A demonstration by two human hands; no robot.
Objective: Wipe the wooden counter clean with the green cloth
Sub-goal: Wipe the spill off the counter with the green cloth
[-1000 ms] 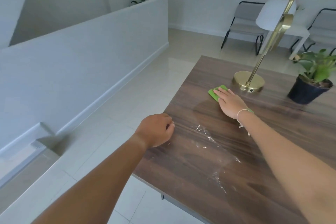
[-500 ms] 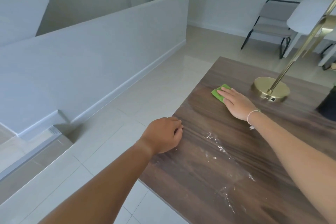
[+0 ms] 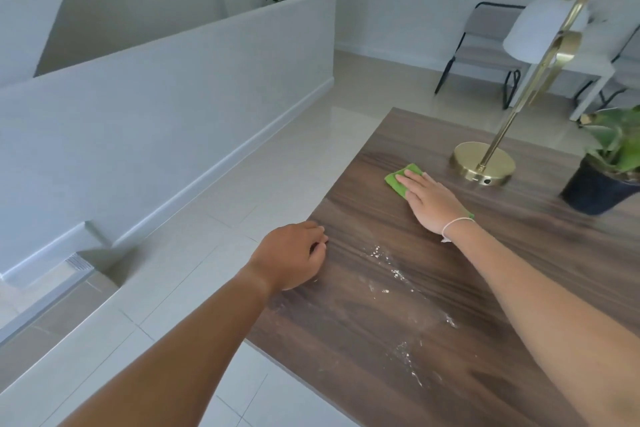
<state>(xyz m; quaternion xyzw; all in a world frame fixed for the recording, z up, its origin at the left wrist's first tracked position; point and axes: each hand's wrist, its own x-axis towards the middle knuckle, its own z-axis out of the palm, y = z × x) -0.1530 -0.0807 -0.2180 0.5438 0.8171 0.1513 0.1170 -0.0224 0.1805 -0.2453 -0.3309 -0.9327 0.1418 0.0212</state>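
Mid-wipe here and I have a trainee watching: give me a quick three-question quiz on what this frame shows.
1. True or false: the right hand presses the green cloth flat on the wooden counter.
2. Which object stands closest to the cloth? A) potted plant B) brass lamp base C) chair
3. Fill in: the whitish residue lies between the cloth and the counter's ____ edge.

Key
1. True; the palm lies flat on it.
2. B.
3. Near; the left hand rests closed on the counter's left edge beside it.
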